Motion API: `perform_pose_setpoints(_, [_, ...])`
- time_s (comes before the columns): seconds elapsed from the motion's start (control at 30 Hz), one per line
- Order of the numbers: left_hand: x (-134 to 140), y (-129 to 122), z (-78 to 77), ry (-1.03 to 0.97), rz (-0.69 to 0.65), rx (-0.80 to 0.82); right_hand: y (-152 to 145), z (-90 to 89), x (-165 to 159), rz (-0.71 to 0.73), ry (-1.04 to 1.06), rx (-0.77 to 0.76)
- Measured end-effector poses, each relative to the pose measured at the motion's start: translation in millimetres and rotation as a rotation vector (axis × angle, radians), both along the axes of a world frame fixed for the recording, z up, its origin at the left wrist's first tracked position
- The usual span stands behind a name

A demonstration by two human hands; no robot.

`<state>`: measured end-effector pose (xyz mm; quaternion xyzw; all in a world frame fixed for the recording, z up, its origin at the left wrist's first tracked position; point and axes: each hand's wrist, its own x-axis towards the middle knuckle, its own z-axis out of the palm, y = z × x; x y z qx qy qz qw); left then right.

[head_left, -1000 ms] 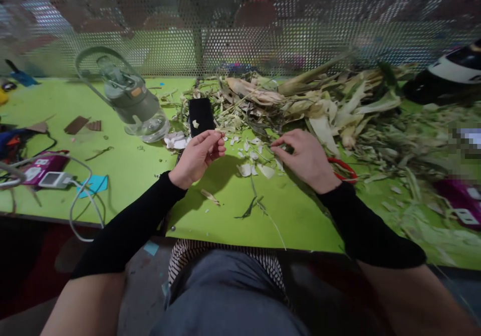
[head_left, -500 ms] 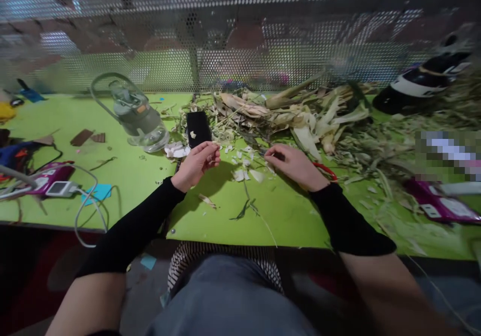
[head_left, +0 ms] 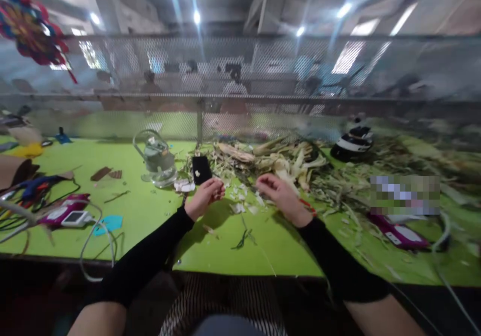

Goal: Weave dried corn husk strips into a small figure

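Note:
My left hand (head_left: 205,196) is over the green table, just in front of a black phone (head_left: 201,169). Its fingers are curled into a pinch, and whatever lies between the tips is too small to make out. To the right, my right hand (head_left: 280,195) hovers low with bent fingers drawn together. Its fingertips are blurred, so I cannot make out what they hold. White garlic-like flakes (head_left: 238,207) lie scattered between the two hands. Behind them is a heap of dry corn husks (head_left: 289,163). A thin dark green sprig (head_left: 245,238) lies nearer the front edge.
A clear water bottle with a handle (head_left: 160,165) stands left of the phone. Magenta devices with white cables lie on both sides, one (head_left: 67,210) left, another (head_left: 400,233) right. A black-and-white object (head_left: 352,143) sits at the back right. A perforated metal screen (head_left: 240,120) runs behind the table.
The head view has tilted up, showing more of the room and ceiling lights. Both hands keep nearly the same places over the table, with fingers still bent.

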<state>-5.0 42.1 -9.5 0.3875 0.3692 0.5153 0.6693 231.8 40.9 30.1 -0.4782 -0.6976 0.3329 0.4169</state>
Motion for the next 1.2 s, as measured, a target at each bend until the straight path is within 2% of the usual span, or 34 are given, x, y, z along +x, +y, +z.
perform_pose_setpoints(0.1, [6.1, 2.1, -9.2, 0.041, -0.03, 0.071, -7.4, -22.0, -8.6, 0.028, -0.101, 0.042])
perform_pose_setpoints(0.23, [7.9, 10.7, -20.2, 0.099, -0.039, 0.142, -4.6, -53.1, -10.8, -0.076, -0.169, 0.08])
perform_pose_setpoints(0.3, [6.3, 15.3, -24.0, 0.124, -0.031, 0.163, -2.7, -61.6, -8.6, -0.087, -0.202, 0.07])
perform_pose_setpoints(0.4, [4.1, 20.6, -27.7, 0.162, -0.021, 0.188, -1.4, -65.3, -6.7, -0.097, -0.245, 0.072])
perform_pose_setpoints(0.73, [10.2, 15.6, -22.6, 0.204, -0.023, 0.245, -5.0, -59.4, -13.9, -0.15, -0.341, 0.184])
perform_pose_setpoints(0.93, [4.2, 16.4, -13.9, 0.133, 0.006, 0.193, -0.1, -31.7, -30.9, -0.12, -0.403, 0.259])
perform_pose_setpoints(1.07, [-1.3, 20.5, -0.6, 0.069, 0.051, 0.133, 8.9, -12.7, -39.4, -0.036, -0.418, 0.268])
perform_pose_setpoints(1.2, [-1.0, 25.9, 18.4, 0.04, 0.048, 0.087, 18.9, -11.5, -44.4, -0.036, -0.413, 0.29])
